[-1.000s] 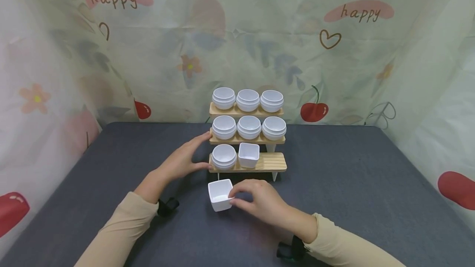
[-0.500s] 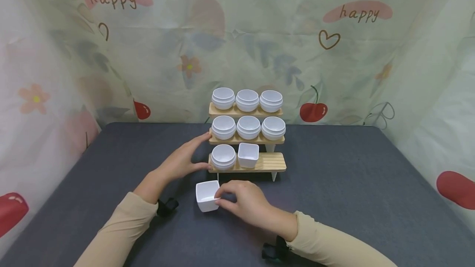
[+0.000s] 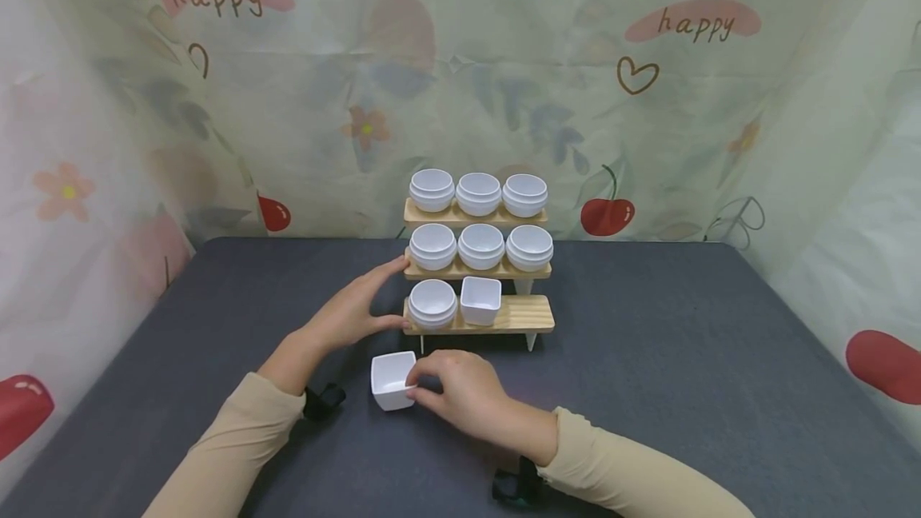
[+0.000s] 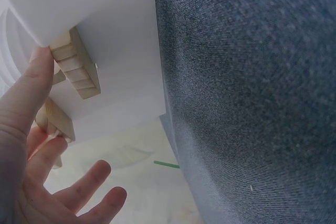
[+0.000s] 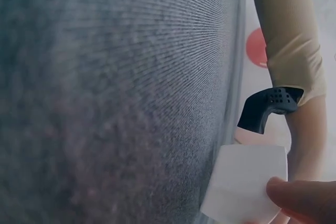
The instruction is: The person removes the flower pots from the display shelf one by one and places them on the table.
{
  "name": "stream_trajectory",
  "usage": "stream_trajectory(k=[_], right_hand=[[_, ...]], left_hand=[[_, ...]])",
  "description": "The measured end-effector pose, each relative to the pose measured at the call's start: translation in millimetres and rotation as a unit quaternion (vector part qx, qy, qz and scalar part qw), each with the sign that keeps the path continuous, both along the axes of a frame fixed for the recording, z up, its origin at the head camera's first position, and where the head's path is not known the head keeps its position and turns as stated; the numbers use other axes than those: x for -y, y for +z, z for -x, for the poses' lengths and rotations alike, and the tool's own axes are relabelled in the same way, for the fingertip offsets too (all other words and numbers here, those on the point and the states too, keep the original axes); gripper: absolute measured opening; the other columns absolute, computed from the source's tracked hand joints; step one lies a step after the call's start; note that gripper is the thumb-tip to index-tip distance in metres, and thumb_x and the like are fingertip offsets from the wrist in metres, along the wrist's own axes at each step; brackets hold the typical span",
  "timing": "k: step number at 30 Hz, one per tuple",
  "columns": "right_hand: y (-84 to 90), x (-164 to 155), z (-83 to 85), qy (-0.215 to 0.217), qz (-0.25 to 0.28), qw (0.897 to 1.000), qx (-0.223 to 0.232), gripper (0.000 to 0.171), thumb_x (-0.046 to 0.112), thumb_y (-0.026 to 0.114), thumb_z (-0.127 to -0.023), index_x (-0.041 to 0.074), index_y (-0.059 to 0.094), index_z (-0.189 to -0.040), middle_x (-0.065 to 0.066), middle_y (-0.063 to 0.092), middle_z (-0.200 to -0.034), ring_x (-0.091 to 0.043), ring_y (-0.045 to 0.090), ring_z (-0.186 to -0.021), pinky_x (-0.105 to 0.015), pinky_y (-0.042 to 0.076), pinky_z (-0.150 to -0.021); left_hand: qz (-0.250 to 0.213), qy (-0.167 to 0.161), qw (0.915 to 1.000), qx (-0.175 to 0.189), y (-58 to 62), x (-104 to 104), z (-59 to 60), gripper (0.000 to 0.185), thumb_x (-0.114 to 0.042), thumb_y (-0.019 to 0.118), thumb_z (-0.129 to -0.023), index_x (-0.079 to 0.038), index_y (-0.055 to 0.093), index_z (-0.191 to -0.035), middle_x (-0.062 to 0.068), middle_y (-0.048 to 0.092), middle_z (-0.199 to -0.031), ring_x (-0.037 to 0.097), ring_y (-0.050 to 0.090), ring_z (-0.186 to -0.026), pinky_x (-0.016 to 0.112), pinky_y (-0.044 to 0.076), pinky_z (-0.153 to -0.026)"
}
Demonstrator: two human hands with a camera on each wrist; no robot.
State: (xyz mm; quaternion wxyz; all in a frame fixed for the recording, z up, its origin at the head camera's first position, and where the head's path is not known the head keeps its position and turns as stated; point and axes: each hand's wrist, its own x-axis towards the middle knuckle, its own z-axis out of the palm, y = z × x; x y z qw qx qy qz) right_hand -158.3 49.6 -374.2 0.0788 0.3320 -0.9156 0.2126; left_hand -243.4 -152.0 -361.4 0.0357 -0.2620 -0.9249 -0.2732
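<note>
In front of a 3-tier wooden stand on the dark counter, the right hand pinches 1 white square cup in a narrow grip, the left forearm to its left. The left hand, its grip wide, touches the stand's left end. The stand bears 7 round bowls, 3, 3 and 1 from the top down, plus a 2nd square cup beside the lowest bowl.

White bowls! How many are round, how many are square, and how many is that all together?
Round white bowls: 7
Square white bowls: 2 (one on the wooden stand, one in the right hand)
Total: 9
</note>
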Motion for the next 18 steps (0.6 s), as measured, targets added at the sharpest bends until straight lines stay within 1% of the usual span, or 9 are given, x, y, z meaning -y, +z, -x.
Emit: stream_trajectory(k=[6, 13, 18], right_hand=[[-0.2, 3.2, -1.2, 0.003, -0.014, 1.000, -0.015, 0.007, 0.028, 0.072, -0.080, 0.023, 0.071, -0.085, 0.006, 0.070, -0.085, -0.012, 0.065, -0.081, -0.026, 0.051, -0.064], [-2.4, 6.0, -2.3, 0.010, -0.026, 0.998, -0.047, 0.006, 0.027, 0.074, -0.078, 0.024, 0.070, -0.082, 0.007, 0.070, -0.081, -0.012, 0.066, -0.078, -0.027, 0.050, -0.063], [-2.4, 5.9, -2.1, 0.015, -0.031, 0.998, -0.049, 0.009, 0.028, 0.074, -0.078, 0.024, 0.070, -0.084, 0.006, 0.070, -0.083, -0.013, 0.066, -0.078, -0.027, 0.051, -0.064]], left_hand=[[-0.001, -0.002, 1.0000, -0.004, -0.1, 0.1, -0.4, 0.091, -0.028, 0.079, -0.074, -0.012, 0.028, -0.147, 0.013, 0.032, -0.152, 0.033, 0.034, -0.138, 0.053, 0.032, -0.111], [-0.001, -0.002, 1.0000, -0.004, -0.9, 0.1, 0.2, 0.091, -0.028, 0.078, -0.075, -0.012, 0.027, -0.147, 0.012, 0.031, -0.152, 0.033, 0.034, -0.138, 0.052, 0.033, -0.111], [0.001, -0.005, 0.9999, -0.009, -0.5, 0.3, -0.1, 0.091, -0.028, 0.079, -0.074, -0.011, 0.028, -0.147, 0.013, 0.033, -0.151, 0.034, 0.035, -0.137, 0.053, 0.033, -0.110]])
